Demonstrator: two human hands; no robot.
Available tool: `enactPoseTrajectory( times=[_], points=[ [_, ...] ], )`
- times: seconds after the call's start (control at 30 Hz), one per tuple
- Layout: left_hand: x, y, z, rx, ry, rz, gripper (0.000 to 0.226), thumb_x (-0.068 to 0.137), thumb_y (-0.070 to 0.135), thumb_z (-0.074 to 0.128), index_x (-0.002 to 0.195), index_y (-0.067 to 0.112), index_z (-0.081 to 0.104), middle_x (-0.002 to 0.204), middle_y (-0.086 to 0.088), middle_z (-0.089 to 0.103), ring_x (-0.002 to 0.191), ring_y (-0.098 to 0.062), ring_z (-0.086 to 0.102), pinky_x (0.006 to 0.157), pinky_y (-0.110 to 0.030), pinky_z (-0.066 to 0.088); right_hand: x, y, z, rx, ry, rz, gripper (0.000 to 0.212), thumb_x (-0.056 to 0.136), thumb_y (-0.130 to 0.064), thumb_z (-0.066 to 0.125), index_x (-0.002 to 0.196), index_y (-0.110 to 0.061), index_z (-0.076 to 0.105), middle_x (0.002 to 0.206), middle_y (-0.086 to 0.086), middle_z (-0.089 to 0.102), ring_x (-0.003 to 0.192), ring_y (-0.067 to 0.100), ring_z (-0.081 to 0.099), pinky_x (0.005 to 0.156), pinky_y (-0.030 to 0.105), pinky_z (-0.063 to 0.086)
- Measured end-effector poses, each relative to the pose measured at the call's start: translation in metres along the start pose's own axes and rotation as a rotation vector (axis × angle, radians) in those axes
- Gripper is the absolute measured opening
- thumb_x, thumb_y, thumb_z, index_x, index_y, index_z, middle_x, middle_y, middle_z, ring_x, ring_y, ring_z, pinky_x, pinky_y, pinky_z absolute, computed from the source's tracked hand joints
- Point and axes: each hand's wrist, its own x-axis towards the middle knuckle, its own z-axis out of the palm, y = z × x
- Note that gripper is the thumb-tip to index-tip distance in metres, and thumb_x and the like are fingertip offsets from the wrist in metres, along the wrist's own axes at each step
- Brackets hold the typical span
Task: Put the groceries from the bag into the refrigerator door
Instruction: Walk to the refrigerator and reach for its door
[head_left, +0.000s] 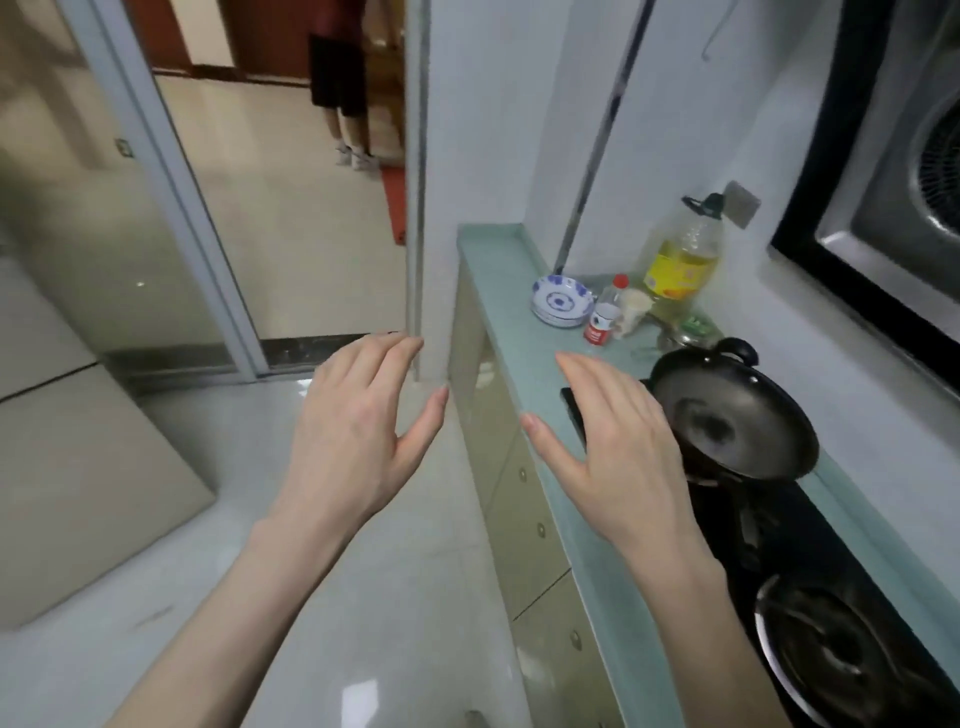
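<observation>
Both my hands are held out in front of me, palms down, fingers straight and holding nothing. My left hand (358, 426) hovers over the pale floor. My right hand (608, 447) is above the front edge of the green counter (498, 291), beside a black wok (732, 415). The beige refrigerator (78, 441) stands at the left with its doors closed. No grocery bag is in view.
On the counter stand a blue-and-white dish (561, 301), a small red-capped bottle (605, 317), a large oil bottle (680, 265) and a black stove with a second pan (826, 660). A range hood (893, 208) hangs at right. A person (343, 93) stands beyond the glass sliding door (166, 182).
</observation>
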Motion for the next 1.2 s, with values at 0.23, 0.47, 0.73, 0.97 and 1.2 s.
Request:
enactPoseTrajectory(
  times=[0.23,0.47,0.73,0.97,1.2],
  points=[
    [-0.016,-0.036,-0.025,0.247,0.061,-0.208,0.047,0.101,0.044,0.055,0.133,0.01,0.063,0.135,-0.005,0.066,0.129,-0.028,0.059,0.108,-0.039,0.044,0.064,-0.031,0.048,0.19,-0.061,-0.29,0.066,0.102,-0.059,0.048,0.148,-0.011,0.054,0.146,0.006,0.06,0.138,0.026,0.053,0.117,0.042,0.041],
    [-0.053,-0.075,-0.079,0.488,0.1,-0.444,0.05,0.102,0.047,0.052,0.135,0.011,0.062,0.137,-0.005,0.064,0.132,-0.029,0.056,0.109,-0.038,0.041,0.109,-0.114,0.084,0.325,-0.119,-0.55,0.068,0.102,-0.062,0.045,0.148,-0.013,0.054,0.145,0.005,0.06,0.137,0.027,0.054,0.116,0.044,0.042],
    [-0.093,-0.148,-0.148,0.667,0.185,-0.647,0.051,0.101,0.048,0.051,0.133,0.01,0.062,0.137,-0.005,0.065,0.132,-0.029,0.057,0.109,-0.041,0.044,0.136,-0.247,0.12,0.452,-0.115,-0.752,0.071,0.103,-0.065,0.041,0.15,-0.013,0.052,0.149,0.006,0.058,0.142,0.027,0.051,0.115,0.048,0.042],
    [-0.119,-0.217,-0.214,0.728,0.26,-0.717,0.049,0.1,0.046,0.055,0.133,0.01,0.062,0.137,-0.005,0.065,0.132,-0.029,0.058,0.108,-0.041,0.045,0.148,-0.36,0.138,0.498,-0.098,-0.822,0.07,0.103,-0.063,0.042,0.15,-0.012,0.052,0.148,0.006,0.058,0.141,0.029,0.051,0.116,0.048,0.041],
    [-0.131,-0.287,-0.27,0.773,0.324,-0.709,0.049,0.101,0.045,0.054,0.133,0.008,0.062,0.136,-0.008,0.065,0.13,-0.031,0.058,0.107,-0.044,0.048,0.163,-0.455,0.141,0.518,0.005,-0.883,0.069,0.103,-0.06,0.047,0.148,-0.009,0.054,0.145,0.008,0.06,0.137,0.031,0.055,0.113,0.049,0.043]
  ],
)
